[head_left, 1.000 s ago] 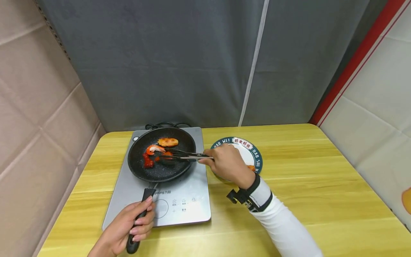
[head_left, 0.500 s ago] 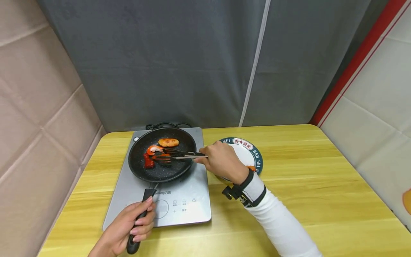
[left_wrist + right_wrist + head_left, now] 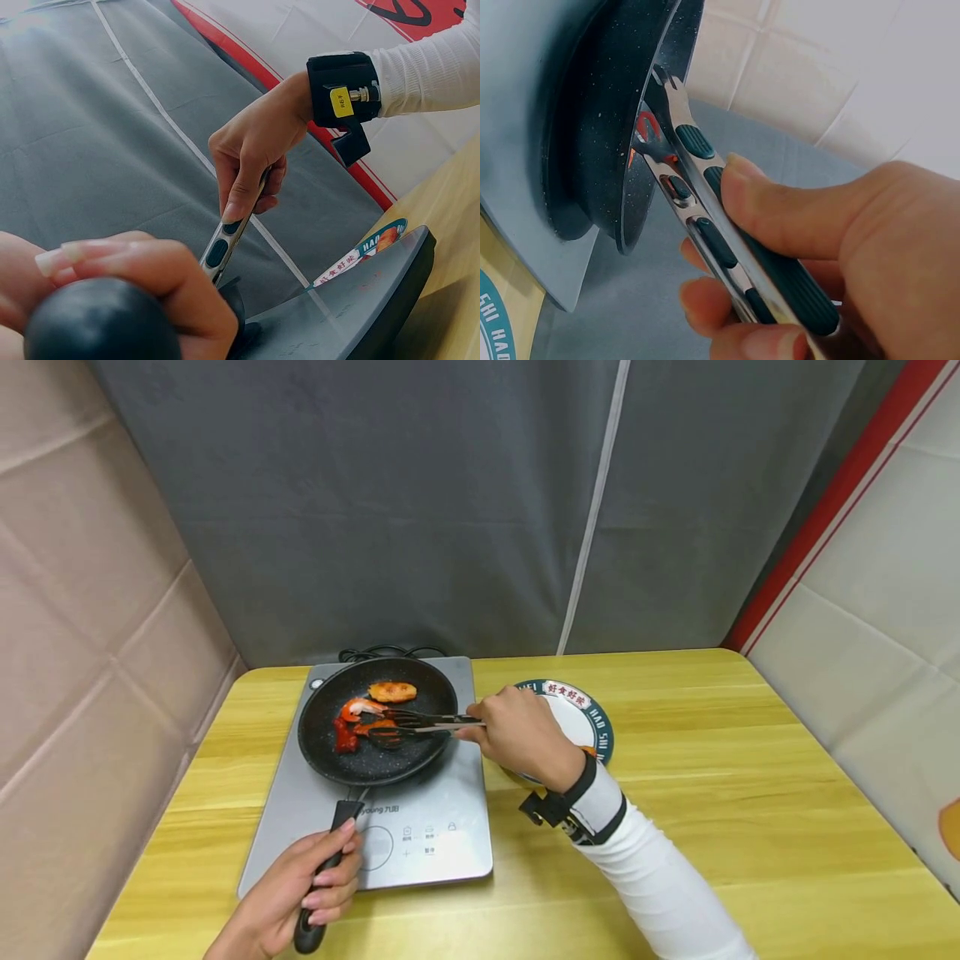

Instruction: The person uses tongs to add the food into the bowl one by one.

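My left hand [image 3: 306, 883] grips the black handle of a frying pan [image 3: 367, 770], which sits on a silver induction cooker [image 3: 450, 827]. With my right hand [image 3: 521, 731] I hold metal tongs [image 3: 727, 217] with dark green grips, thumb on one arm and fingers on the other. The black tong heads [image 3: 397, 727] are down in the pan, at an orange-red piece of food [image 3: 372, 727]. Close by lie a shrimp [image 3: 362, 707] and a dark red piece [image 3: 346, 737]. A browned, flat piece of food [image 3: 392, 692] lies toward the pan's far side.
A round plate [image 3: 600, 724] with a teal lettered rim stands right of the cooker, partly behind my right hand, with an orange piece of food on it. A black cable [image 3: 390, 651] is coiled behind the cooker. A grey curtain [image 3: 390, 510] hangs behind the wooden table [image 3: 712, 760].
My right hand has shifted slightly left and toward the pan with the tongs, and the tong heads stand at the orange-red piece. My left hand stays on the pan handle.
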Demonstrator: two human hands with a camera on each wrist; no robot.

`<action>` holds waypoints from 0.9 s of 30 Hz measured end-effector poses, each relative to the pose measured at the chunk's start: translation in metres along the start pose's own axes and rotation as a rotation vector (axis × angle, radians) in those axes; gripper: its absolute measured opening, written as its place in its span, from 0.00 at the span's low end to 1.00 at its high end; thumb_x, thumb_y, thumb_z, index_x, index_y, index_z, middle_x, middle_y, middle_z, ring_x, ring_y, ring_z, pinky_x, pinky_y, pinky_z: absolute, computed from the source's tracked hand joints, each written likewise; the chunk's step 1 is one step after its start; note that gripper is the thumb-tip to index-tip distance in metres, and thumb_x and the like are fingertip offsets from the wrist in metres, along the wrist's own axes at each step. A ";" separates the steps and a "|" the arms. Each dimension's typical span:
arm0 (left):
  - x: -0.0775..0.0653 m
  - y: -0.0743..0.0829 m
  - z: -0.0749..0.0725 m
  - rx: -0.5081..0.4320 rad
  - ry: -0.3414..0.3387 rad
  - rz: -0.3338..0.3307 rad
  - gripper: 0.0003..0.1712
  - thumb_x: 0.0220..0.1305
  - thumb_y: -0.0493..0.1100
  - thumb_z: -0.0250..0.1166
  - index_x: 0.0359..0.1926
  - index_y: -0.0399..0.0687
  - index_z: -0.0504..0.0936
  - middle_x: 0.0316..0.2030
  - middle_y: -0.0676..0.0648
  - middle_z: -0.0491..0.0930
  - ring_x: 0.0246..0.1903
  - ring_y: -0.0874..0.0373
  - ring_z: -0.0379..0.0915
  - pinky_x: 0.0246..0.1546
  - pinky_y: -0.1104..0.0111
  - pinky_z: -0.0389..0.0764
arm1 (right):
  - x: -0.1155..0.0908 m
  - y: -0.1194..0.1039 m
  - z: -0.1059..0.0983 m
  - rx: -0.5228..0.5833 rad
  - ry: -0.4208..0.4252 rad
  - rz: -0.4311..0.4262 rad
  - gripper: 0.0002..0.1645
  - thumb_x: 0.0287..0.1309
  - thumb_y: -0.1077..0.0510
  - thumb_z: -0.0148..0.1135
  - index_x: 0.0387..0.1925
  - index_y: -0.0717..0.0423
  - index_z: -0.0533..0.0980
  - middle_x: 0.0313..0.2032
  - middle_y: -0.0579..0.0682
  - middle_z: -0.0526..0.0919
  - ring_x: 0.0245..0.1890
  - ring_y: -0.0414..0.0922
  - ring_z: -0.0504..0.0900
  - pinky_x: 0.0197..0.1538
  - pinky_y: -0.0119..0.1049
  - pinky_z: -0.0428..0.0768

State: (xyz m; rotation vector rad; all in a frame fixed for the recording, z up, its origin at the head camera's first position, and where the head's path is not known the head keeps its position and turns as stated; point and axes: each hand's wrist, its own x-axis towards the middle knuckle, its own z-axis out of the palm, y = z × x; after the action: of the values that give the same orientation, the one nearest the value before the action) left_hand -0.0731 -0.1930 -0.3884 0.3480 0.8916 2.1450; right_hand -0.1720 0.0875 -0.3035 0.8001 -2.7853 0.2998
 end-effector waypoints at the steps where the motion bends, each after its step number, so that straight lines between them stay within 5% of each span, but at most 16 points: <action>1: 0.000 0.000 0.000 0.002 0.006 -0.003 0.21 0.77 0.46 0.25 0.38 0.47 0.64 0.19 0.56 0.55 0.14 0.67 0.50 0.12 0.76 0.56 | 0.000 0.000 0.000 0.001 0.000 0.001 0.19 0.54 0.41 0.62 0.36 0.51 0.84 0.23 0.44 0.81 0.14 0.36 0.68 0.14 0.27 0.65; 15: -0.001 -0.001 0.000 -0.037 0.009 -0.028 0.21 0.77 0.47 0.25 0.38 0.46 0.65 0.20 0.56 0.57 0.14 0.66 0.51 0.13 0.76 0.57 | -0.009 0.005 -0.016 -0.001 0.018 0.045 0.21 0.55 0.40 0.60 0.40 0.50 0.82 0.22 0.44 0.80 0.17 0.37 0.69 0.17 0.31 0.68; 22: -0.001 0.001 0.000 -0.056 0.033 -0.050 0.20 0.77 0.48 0.27 0.38 0.46 0.64 0.20 0.56 0.58 0.14 0.66 0.52 0.13 0.75 0.58 | -0.029 0.028 -0.043 -0.047 0.123 0.108 0.18 0.54 0.40 0.61 0.38 0.46 0.82 0.09 0.42 0.66 0.13 0.41 0.66 0.11 0.34 0.60; 27: -0.001 0.003 0.000 -0.070 0.032 -0.061 0.20 0.77 0.48 0.28 0.38 0.46 0.65 0.20 0.56 0.58 0.15 0.66 0.52 0.14 0.76 0.59 | -0.048 0.048 -0.052 -0.069 0.106 0.175 0.22 0.54 0.41 0.61 0.43 0.50 0.81 0.08 0.43 0.63 0.12 0.42 0.64 0.11 0.33 0.57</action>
State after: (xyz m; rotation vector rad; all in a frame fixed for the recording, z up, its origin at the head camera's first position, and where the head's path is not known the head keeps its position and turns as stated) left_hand -0.0740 -0.1945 -0.3862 0.2492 0.8322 2.1250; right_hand -0.1501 0.1648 -0.2730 0.5104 -2.7530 0.2657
